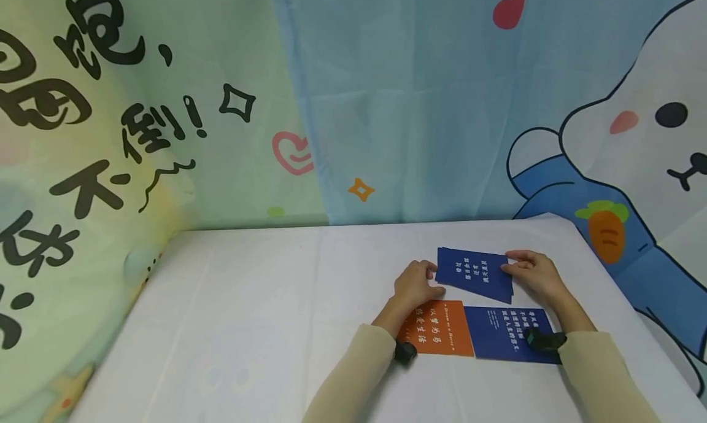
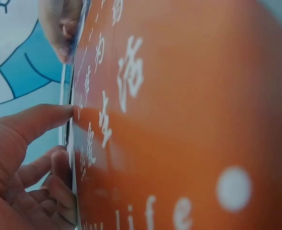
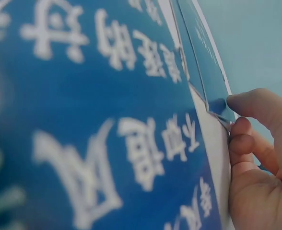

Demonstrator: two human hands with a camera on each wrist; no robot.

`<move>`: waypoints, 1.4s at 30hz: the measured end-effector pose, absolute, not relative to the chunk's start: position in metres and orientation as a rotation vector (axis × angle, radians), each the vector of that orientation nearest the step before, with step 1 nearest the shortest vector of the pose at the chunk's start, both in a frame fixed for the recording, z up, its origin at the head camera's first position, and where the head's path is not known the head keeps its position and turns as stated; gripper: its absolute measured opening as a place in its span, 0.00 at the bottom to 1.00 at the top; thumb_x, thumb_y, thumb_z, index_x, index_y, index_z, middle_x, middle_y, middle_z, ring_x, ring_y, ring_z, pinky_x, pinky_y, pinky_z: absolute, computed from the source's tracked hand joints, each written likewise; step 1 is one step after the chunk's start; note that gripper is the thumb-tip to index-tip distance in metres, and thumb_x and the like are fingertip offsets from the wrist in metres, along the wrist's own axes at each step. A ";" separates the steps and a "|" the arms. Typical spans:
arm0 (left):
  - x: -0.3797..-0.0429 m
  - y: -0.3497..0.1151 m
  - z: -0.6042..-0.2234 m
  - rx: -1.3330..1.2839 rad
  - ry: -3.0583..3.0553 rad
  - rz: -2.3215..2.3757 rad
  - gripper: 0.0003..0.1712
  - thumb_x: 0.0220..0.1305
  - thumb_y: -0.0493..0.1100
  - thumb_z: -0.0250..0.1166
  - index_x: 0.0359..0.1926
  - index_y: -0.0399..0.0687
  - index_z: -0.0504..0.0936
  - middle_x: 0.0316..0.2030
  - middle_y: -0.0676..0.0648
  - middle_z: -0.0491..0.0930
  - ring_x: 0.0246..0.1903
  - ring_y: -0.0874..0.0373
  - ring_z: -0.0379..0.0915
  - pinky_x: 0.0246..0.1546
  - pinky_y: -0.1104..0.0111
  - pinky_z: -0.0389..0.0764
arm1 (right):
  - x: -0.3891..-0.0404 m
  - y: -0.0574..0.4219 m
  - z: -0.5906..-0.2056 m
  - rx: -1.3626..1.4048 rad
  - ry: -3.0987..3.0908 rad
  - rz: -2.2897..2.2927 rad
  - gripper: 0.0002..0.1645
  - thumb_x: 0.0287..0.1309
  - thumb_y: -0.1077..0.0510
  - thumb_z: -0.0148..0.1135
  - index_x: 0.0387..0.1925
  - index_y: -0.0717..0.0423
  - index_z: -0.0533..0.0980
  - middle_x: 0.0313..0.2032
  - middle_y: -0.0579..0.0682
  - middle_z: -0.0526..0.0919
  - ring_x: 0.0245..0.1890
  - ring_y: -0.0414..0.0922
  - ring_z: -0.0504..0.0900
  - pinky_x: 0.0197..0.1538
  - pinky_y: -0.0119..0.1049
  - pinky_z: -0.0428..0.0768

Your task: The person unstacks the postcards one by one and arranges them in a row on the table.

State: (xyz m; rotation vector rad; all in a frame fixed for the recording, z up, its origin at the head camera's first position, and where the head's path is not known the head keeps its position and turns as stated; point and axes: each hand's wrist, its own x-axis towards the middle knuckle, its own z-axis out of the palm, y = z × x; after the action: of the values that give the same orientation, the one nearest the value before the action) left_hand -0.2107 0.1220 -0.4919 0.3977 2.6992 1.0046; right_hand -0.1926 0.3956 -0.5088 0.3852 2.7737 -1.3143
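In the head view my right hand (image 1: pixel 533 274) pinches the right edge of a dark blue card (image 1: pixel 469 269) with white characters. A second edge shows beneath it, so at least two cards seem stacked, slightly offset. My left hand (image 1: pixel 414 285) is at that card's left edge, fingertips by its side and thumb apart, just above an orange card (image 1: pixel 442 331). The left wrist view shows the left fingers (image 2: pixel 59 177) loosely bent behind the orange card's edge. In the right wrist view the right thumb (image 3: pixel 256 105) presses on the blue card's corner.
Another dark blue card (image 1: pixel 502 334) lies right of the orange one, partly under the right wrist's camera. All rest on a white-covered table (image 1: pixel 248 318). Behind hangs a printed curtain (image 1: pixel 397 104) with a cartoon figure at the right.
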 end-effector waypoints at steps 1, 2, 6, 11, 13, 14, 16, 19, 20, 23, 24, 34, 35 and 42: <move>-0.211 0.122 -0.493 0.399 2.704 1.010 0.25 0.53 0.48 0.74 0.53 0.51 0.80 0.30 0.58 0.69 0.29 0.66 0.62 0.30 0.75 0.65 | -0.192 0.396 -0.510 0.392 2.779 -1.310 0.38 0.64 0.44 0.59 0.64 0.69 0.66 0.36 0.53 0.75 0.35 0.45 0.71 0.36 0.29 0.69; -0.211 0.122 -0.494 0.400 2.711 1.013 0.25 0.53 0.48 0.74 0.52 0.51 0.80 0.30 0.58 0.69 0.29 0.66 0.62 0.30 0.75 0.64 | -0.192 0.395 -0.511 0.397 2.784 -1.311 0.38 0.64 0.44 0.59 0.63 0.68 0.67 0.37 0.54 0.75 0.35 0.45 0.71 0.36 0.29 0.68; -0.211 0.121 -0.495 0.386 2.712 1.048 0.22 0.53 0.47 0.73 0.50 0.51 0.81 0.31 0.58 0.71 0.29 0.67 0.63 0.31 0.75 0.65 | -0.190 0.394 -0.513 0.416 2.786 -1.342 0.37 0.65 0.43 0.58 0.63 0.67 0.68 0.41 0.56 0.76 0.35 0.42 0.71 0.35 0.27 0.70; -0.209 0.121 -0.495 0.329 2.693 1.106 0.19 0.53 0.46 0.74 0.47 0.51 0.81 0.31 0.57 0.72 0.29 0.67 0.64 0.33 0.74 0.66 | -0.188 0.393 -0.515 0.410 2.754 -1.458 0.35 0.67 0.44 0.56 0.64 0.67 0.67 0.49 0.59 0.75 0.34 0.33 0.73 0.35 0.21 0.74; -0.209 0.122 -0.495 0.313 2.693 1.121 0.19 0.53 0.45 0.73 0.46 0.51 0.81 0.31 0.57 0.73 0.29 0.66 0.64 0.33 0.74 0.66 | -0.187 0.393 -0.515 0.403 2.726 -1.516 0.35 0.69 0.45 0.55 0.65 0.66 0.66 0.51 0.59 0.75 0.35 0.30 0.74 0.37 0.20 0.76; -0.209 0.122 -0.496 0.304 2.689 1.132 0.18 0.53 0.45 0.74 0.46 0.51 0.81 0.31 0.57 0.73 0.29 0.66 0.64 0.33 0.74 0.66 | -0.186 0.393 -0.515 0.399 2.709 -1.544 0.35 0.69 0.45 0.54 0.66 0.66 0.66 0.51 0.59 0.75 0.35 0.29 0.74 0.37 0.20 0.76; -0.209 0.122 -0.497 0.293 2.682 1.150 0.18 0.52 0.45 0.73 0.45 0.51 0.81 0.31 0.57 0.73 0.29 0.66 0.65 0.33 0.73 0.67 | -0.185 0.393 -0.515 0.392 2.679 -1.589 0.35 0.69 0.45 0.54 0.67 0.65 0.64 0.49 0.54 0.75 0.35 0.29 0.75 0.38 0.21 0.77; -0.210 0.121 -0.499 0.270 2.662 1.191 0.18 0.52 0.44 0.74 0.46 0.50 0.82 0.31 0.57 0.74 0.29 0.66 0.65 0.34 0.73 0.67 | -0.184 0.395 -0.516 0.385 2.663 -1.616 0.36 0.69 0.44 0.54 0.67 0.65 0.64 0.43 0.44 0.77 0.34 0.30 0.76 0.37 0.22 0.78; -0.210 0.121 -0.500 0.261 2.654 1.210 0.18 0.52 0.44 0.74 0.45 0.51 0.82 0.31 0.57 0.74 0.29 0.66 0.66 0.34 0.73 0.67 | -0.184 0.395 -0.516 0.386 2.656 -1.628 0.36 0.69 0.44 0.54 0.67 0.65 0.64 0.41 0.41 0.77 0.33 0.31 0.77 0.36 0.23 0.78; -0.210 0.120 -0.500 0.239 2.624 1.263 0.18 0.51 0.44 0.74 0.45 0.50 0.82 0.31 0.57 0.74 0.29 0.65 0.66 0.33 0.73 0.68 | -0.185 0.396 -0.518 0.387 2.638 -1.668 0.35 0.70 0.44 0.53 0.66 0.66 0.64 0.36 0.34 0.77 0.32 0.33 0.78 0.35 0.24 0.78; -0.209 0.120 -0.500 0.233 2.612 1.278 0.18 0.51 0.43 0.74 0.45 0.50 0.82 0.31 0.57 0.74 0.29 0.65 0.66 0.33 0.73 0.69 | -0.185 0.396 -0.518 0.387 2.633 -1.682 0.35 0.70 0.45 0.53 0.66 0.66 0.64 0.35 0.33 0.78 0.31 0.33 0.78 0.34 0.25 0.78; -0.207 0.118 -0.492 0.231 2.588 1.326 0.20 0.51 0.41 0.74 0.46 0.47 0.81 0.36 0.52 0.74 0.33 0.63 0.67 0.37 0.73 0.73 | -0.185 0.397 -0.515 0.384 2.568 -1.793 0.31 0.70 0.46 0.54 0.63 0.64 0.67 0.34 0.33 0.80 0.31 0.34 0.78 0.33 0.25 0.77; -0.207 0.118 -0.492 0.242 2.582 1.332 0.21 0.51 0.40 0.74 0.47 0.47 0.80 0.36 0.53 0.75 0.33 0.64 0.68 0.38 0.74 0.72 | -0.185 0.398 -0.515 0.392 2.554 -1.806 0.30 0.69 0.46 0.54 0.62 0.62 0.68 0.34 0.34 0.80 0.31 0.35 0.78 0.33 0.25 0.77; -0.206 0.117 -0.495 0.313 2.497 1.398 0.22 0.51 0.37 0.75 0.47 0.46 0.78 0.31 0.54 0.77 0.29 0.65 0.68 0.35 0.75 0.72 | -0.185 0.400 -0.518 0.428 2.543 -1.835 0.24 0.70 0.46 0.54 0.58 0.57 0.70 0.32 0.38 0.79 0.29 0.36 0.77 0.31 0.26 0.76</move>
State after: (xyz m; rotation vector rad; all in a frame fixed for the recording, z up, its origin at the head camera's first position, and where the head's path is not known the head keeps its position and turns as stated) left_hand -0.2064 0.1170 -0.4947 0.3134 2.4965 1.3977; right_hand -0.1847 0.3997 -0.5176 0.4281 2.5429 -1.8354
